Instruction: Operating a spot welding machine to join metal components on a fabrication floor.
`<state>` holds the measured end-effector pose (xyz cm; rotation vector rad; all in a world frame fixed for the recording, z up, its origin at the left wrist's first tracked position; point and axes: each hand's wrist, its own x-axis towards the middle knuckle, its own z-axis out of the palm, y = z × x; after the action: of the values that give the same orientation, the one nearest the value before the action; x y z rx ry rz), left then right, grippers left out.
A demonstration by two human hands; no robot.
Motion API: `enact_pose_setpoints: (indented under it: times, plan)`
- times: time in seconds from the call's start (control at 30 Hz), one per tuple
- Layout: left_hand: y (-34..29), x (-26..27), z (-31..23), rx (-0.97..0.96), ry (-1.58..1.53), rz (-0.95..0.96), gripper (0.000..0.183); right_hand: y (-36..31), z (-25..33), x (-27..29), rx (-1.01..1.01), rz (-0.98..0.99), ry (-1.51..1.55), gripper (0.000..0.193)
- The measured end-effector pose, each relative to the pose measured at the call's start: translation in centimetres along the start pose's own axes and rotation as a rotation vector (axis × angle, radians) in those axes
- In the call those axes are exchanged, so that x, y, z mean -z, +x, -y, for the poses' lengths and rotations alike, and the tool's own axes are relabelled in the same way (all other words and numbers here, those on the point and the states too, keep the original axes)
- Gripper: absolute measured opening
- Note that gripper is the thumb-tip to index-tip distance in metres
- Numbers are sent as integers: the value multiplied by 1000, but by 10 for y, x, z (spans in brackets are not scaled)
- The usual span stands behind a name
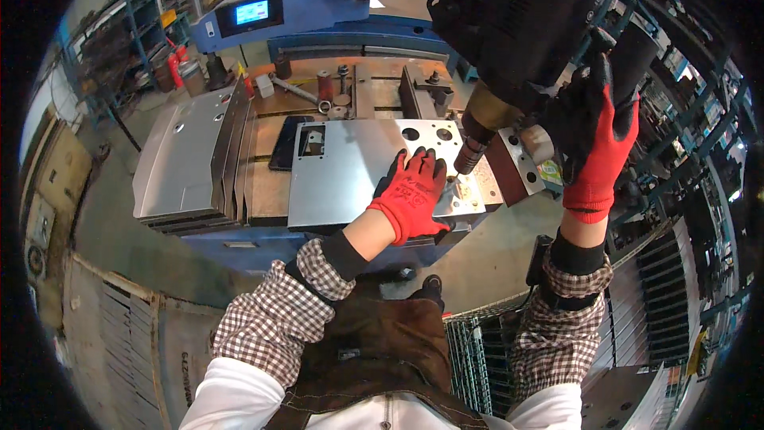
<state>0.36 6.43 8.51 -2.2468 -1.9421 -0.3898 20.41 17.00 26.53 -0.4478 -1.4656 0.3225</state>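
A silvery sheet-metal panel (338, 179) with round holes and a square cutout lies on the worktable. My left hand (412, 193), in a red glove with black-coated fingers, rests on its right part with the fingers spread. Its thumb is by the panel's front edge. A large black drilling or tapping head (529, 20) hangs above the panel's right end. Its ribbed tool holder (471, 156) points down close to holes beside my left fingers; the tip's contact is unclear. My right hand (602, 147), also gloved, is raised and closed around the head's black handle (635, 52).
Bent metal panels (187, 155) stand stacked at the table's left. A dark phone-like slab (288, 143) lies behind the worked panel. Clamps (434, 89) and a red cylinder (325, 86) sit farther back. A blue machine arm with a lit screen (252, 12) spans the rear. Wire racks (477, 358) stand right.
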Motion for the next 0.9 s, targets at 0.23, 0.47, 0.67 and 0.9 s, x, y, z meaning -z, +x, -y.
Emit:
enact_pose_setpoints:
  times: [0.23,0.47,0.67,0.9]
  plan:
    - [0,0,-2,-11,-13,-3,109,23,3,1,229,92,-156,42]
    - [1,-4,-17,70,69,11,112,46,6,-5,-17,315,329,33]
    - [1,-7,-19,95,77,20,112,47,16,-3,37,380,317,29]
    - [2,-6,-23,99,83,14,114,49,5,3,-129,366,505,29]
